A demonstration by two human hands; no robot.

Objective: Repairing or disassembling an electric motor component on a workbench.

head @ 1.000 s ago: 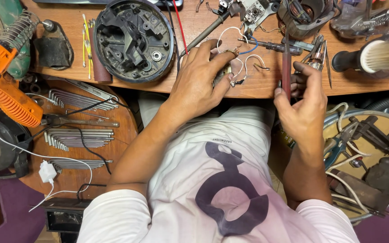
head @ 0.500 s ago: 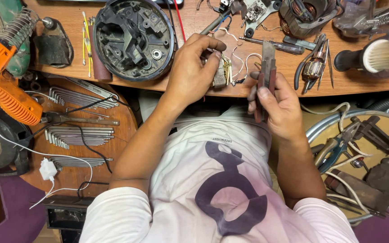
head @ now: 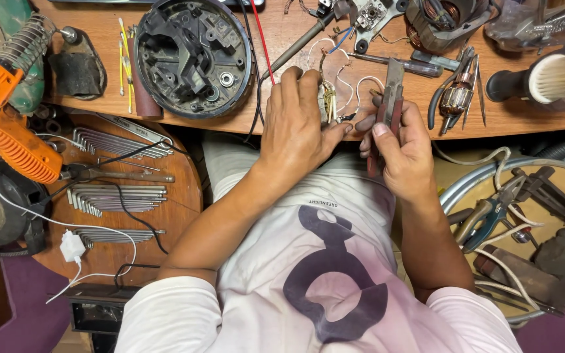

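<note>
My left hand (head: 299, 127) grips a small electrical part with white wires (head: 329, 98) at the front edge of the wooden bench (head: 282, 39). Its fingers wrap the part, which is mostly hidden. My right hand (head: 400, 147) holds red-handled pliers (head: 390, 98) upright, jaws pointing away, just right of the wires. The two hands almost touch at the fingertips.
A round black motor housing (head: 193, 55) lies on the bench to the left, a soldering iron (head: 302, 42) and a screwdriver (head: 400, 63) behind the hands. An orange heat gun (head: 4, 124) and hex keys (head: 119, 196) sit left; a metal basin of tools (head: 524, 229) stands right.
My right hand has carried the pliers leftward from the right side of the bench to the wires. My left hand has stayed on the wired part.
</note>
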